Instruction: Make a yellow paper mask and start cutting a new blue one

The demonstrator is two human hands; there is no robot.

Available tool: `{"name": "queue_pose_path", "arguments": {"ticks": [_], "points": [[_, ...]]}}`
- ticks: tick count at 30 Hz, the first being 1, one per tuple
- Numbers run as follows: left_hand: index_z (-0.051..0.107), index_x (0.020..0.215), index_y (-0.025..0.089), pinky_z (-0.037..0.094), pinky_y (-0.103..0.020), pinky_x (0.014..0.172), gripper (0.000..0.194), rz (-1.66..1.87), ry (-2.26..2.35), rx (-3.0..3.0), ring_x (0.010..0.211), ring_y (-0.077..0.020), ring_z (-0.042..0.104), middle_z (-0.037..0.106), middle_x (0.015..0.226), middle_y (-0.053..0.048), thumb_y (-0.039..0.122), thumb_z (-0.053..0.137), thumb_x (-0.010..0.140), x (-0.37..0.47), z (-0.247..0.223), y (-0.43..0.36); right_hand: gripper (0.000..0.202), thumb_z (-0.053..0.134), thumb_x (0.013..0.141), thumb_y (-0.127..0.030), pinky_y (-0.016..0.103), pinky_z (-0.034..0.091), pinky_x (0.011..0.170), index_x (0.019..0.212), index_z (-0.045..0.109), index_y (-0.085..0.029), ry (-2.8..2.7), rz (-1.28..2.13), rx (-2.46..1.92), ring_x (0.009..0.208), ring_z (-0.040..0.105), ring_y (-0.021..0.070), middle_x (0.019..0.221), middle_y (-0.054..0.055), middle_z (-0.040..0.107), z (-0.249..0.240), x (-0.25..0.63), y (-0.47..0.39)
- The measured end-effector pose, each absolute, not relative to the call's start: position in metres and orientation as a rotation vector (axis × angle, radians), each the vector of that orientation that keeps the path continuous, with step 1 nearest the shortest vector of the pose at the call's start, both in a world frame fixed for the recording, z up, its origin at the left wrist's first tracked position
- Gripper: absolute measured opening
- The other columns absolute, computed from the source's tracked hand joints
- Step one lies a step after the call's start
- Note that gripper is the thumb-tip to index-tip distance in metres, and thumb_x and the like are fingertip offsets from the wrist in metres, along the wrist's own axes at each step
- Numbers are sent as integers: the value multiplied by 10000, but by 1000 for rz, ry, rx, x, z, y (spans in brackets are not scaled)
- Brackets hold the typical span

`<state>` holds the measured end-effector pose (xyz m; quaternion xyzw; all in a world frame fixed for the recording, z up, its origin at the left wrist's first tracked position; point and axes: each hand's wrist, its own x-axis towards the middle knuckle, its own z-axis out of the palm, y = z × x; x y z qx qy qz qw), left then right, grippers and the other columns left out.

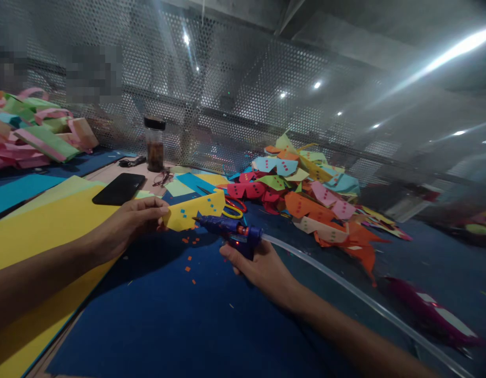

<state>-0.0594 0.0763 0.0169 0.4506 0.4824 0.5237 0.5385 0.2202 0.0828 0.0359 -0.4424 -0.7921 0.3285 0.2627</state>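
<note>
My left hand (pixel 144 214) pinches the left end of a yellow paper cutout (pixel 195 210) with small blue squares on it. In my right hand (pixel 262 262) is a blue glue gun (pixel 230 228), its nozzle pointing left at the paper's lower middle; whether it touches is unclear. A long clear glue stick (pixel 325 270) runs out of its back toward the lower right. Small orange paper squares (pixel 188 269) lie scattered on the dark blue surface (pixel 167 325) below the cutout. Scissors with red and yellow handles (pixel 233 211) lie just behind the glue gun.
Large yellow sheets (pixel 69 220) lie at left with a black phone (pixel 120 189) on them. Behind stands a lidded jar (pixel 155 147). Colourful cutouts (pixel 313 184) are piled at the right, folded paper (pixel 41 131) at the far left. A purple object (pixel 432 310) lies lower right.
</note>
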Motion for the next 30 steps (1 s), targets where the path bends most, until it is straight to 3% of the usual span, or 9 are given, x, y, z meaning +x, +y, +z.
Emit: {"name": "queue_pose_path", "arguments": {"ticks": [6, 14, 21, 30], "points": [[679, 799, 207, 493, -187, 642, 214, 1256, 1159, 1033, 648, -98, 579, 608, 722, 25, 375, 805, 753, -60, 15, 78, 396, 581, 879, -555, 227, 398, 432, 997, 638, -181, -2106, 972, -1187, 474, 537, 123, 572, -33, 555, 37, 219, 86], [675, 815, 205, 504, -170, 644, 189, 1238, 1144, 1035, 643, -93, 590, 621, 723, 21, 353, 786, 780, -57, 17, 75, 357, 561, 912, -552, 279, 455, 608, 975, 675, -220, -2334, 533, -1257, 695, 651, 200, 772, 34, 702, 35, 221, 80], [683, 781, 196, 494, -201, 572, 206, 1260, 1161, 1067, 619, -124, 594, 634, 702, 0, 358, 806, 746, -56, 19, 74, 332, 584, 899, -555, 234, 364, 515, 930, 627, -227, -2354, 502, -1260, 625, 630, 168, 753, 13, 698, 32, 221, 79], [692, 836, 205, 505, -178, 623, 176, 1228, 1120, 1074, 650, -103, 580, 614, 737, 6, 353, 779, 793, -56, 17, 75, 303, 554, 930, -515, 247, 363, 538, 907, 607, -217, -2426, 425, -1195, 611, 626, 166, 687, 0, 667, 35, 221, 79]]}}
